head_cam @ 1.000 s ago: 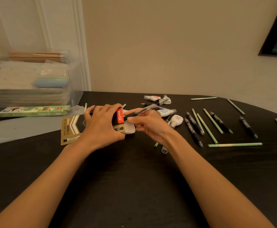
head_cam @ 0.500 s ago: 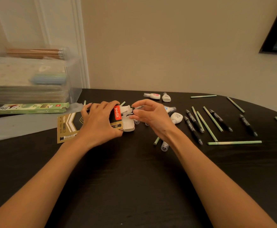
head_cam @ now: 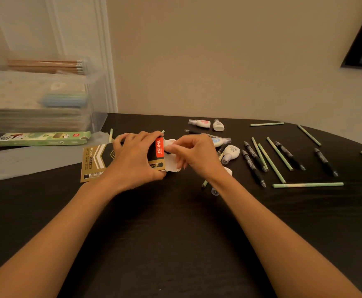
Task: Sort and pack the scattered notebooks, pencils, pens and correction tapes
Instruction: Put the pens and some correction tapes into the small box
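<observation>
Head-down view over a dark table (head_cam: 175, 233). At its centre, a gold-and-black box (head_cam: 94, 162), lying flat, white end flaps open toward the right. Clamped around the box's right half: the left hand (head_cam: 136, 161), fingers over the top, thumb on the near edge. At the box's open end: the right hand (head_cam: 195, 157), fingers curled together against the white flap; impossible to tell what they pinch, or what lies inside the box.

Left of and beyond the box: a clear bin (head_cam: 99, 100) holding a stack of notebooks (head_cam: 33, 110), a pale blue item (head_cam: 65, 101) on top of the stack. Across the bin's top, a bundle of brown pencils (head_cam: 46, 65). Just beyond the box's left end: a green carton (head_cam: 42, 138), lying flat, end flap open, contents hidden. Left of the box, flat on the table: a clear lid (head_cam: 25, 160).

Right of the box, loose on the table: four tapes (head_cam: 231, 152), closest to the right hand. Further right, black pens (head_cam: 288, 155) and green pencils (head_cam: 280, 153) scattered, some side by side, one long pencil lying crosswise nearest the viewer.
</observation>
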`<state>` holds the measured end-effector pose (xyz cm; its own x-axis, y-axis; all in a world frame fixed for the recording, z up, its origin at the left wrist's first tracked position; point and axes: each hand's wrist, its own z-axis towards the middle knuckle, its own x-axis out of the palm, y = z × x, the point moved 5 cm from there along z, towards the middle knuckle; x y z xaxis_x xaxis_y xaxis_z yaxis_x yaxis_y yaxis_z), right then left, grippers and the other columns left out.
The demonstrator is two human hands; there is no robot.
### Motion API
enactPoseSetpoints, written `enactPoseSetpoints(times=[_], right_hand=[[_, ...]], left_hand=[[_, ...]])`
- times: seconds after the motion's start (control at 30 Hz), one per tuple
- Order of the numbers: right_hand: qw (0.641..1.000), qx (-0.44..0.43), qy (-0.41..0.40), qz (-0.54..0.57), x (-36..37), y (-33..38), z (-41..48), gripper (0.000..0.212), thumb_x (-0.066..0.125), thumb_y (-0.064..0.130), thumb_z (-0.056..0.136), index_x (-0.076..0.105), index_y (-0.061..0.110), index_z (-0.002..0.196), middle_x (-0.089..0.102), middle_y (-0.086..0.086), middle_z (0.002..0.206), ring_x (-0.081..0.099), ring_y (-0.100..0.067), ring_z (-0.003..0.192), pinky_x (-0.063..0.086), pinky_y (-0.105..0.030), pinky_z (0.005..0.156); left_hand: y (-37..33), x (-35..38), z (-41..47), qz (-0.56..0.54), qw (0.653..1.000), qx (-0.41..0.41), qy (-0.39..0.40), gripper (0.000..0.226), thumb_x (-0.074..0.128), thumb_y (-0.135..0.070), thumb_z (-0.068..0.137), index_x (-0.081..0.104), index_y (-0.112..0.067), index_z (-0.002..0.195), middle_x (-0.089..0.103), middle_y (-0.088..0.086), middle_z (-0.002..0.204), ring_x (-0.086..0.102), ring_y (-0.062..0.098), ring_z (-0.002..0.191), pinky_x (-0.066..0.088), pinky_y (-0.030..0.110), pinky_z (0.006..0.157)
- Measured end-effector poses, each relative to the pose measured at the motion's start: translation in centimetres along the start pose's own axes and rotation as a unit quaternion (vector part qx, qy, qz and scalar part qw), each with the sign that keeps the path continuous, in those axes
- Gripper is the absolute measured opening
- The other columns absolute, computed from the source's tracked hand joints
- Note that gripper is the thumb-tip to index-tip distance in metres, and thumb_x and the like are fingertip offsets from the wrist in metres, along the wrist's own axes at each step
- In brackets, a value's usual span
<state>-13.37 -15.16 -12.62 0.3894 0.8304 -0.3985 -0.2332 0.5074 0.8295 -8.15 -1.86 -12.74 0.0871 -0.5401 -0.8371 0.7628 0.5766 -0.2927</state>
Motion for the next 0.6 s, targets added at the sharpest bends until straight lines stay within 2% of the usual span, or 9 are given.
enactPoseSetpoints(times=[0.1,0.2,0.27,0.37,0.43,0.53,0.6], right_hand=[[0.997,-0.039,0.007,-0.069,0.3,0.4,0.1,0.012,0.066,0.014,0.084,0.071,0.008,0.093,0.061,0.012,0.071,0.058,0.003,0.054,0.046,-0.01,0.052],[0.993,-0.048,0.037,-0.098,0.3,0.6,0.1,0.02,0.062,0.007,0.087,0.067,0.006,0.106,0.064,0.0,0.084,0.06,-0.002,0.066,0.053,-0.014,0.066],[0.995,-0.053,0.037,-0.076,0.2,0.8,0.0,0.019,0.062,0.006,0.086,0.067,0.006,0.104,0.066,-0.006,0.084,0.061,-0.005,0.066,0.054,-0.016,0.066],[0.992,-0.056,0.027,-0.112,0.5,0.9,0.0,0.021,0.067,0.014,0.083,0.071,0.012,0.103,0.055,0.007,0.087,0.049,-0.001,0.072,0.042,-0.007,0.065],[0.991,-0.037,0.031,-0.128,1.1,0.6,0.0,0.019,0.068,0.018,0.083,0.073,0.015,0.1,0.044,0.008,0.092,0.042,-0.004,0.086,0.036,-0.008,0.071],[0.987,-0.024,0.038,-0.154,1.6,0.1,0.1,0.013,0.066,0.016,0.085,0.075,0.014,0.094,0.04,0.001,0.125,0.032,-0.015,0.115,0.032,-0.026,0.094],[0.987,-0.007,0.058,-0.149,2.0,-0.3,0.1,0.013,0.065,0.013,0.086,0.075,0.015,0.094,0.025,0.002,0.148,0.022,-0.02,0.129,0.023,-0.033,0.104]], left_hand=[[0.1,-0.1,0.1,-0.004,1.0,0.0,0.002,0.087,0.077,-0.039,0.067,0.031,-0.027,0.14,0.041,-0.004,0.137,0.03,0.018,0.13,0.009,0.031,0.107],[0.4,-0.4,0.2,0.0,1.0,-0.004,-0.004,0.087,0.077,-0.04,0.067,0.032,-0.027,0.139,0.043,-0.003,0.136,0.031,0.018,0.129,0.01,0.032,0.107],[0.4,-0.4,0.3,0.0,1.0,-0.005,-0.007,0.087,0.078,-0.04,0.066,0.032,-0.026,0.139,0.043,-0.003,0.136,0.032,0.019,0.129,0.01,0.033,0.107],[0.0,0.0,0.2,0.008,1.0,0.013,0.004,0.087,0.076,-0.041,0.067,0.032,-0.027,0.139,0.043,-0.003,0.135,0.031,0.018,0.129,0.007,0.031,0.107],[-0.4,0.2,0.1,0.002,1.0,0.025,0.005,0.086,0.076,-0.041,0.067,0.032,-0.026,0.139,0.043,-0.004,0.134,0.031,0.016,0.128,0.007,0.031,0.107],[-0.8,0.2,0.0,-0.003,0.999,0.036,-0.002,0.086,0.077,-0.04,0.066,0.033,-0.025,0.139,0.045,-0.003,0.132,0.033,0.016,0.127,0.008,0.03,0.107],[-0.8,0.2,0.0,0.002,0.999,0.036,0.0,0.086,0.077,-0.04,0.066,0.033,-0.025,0.139,0.045,-0.003,0.132,0.033,0.016,0.127,0.007,0.031,0.107]])
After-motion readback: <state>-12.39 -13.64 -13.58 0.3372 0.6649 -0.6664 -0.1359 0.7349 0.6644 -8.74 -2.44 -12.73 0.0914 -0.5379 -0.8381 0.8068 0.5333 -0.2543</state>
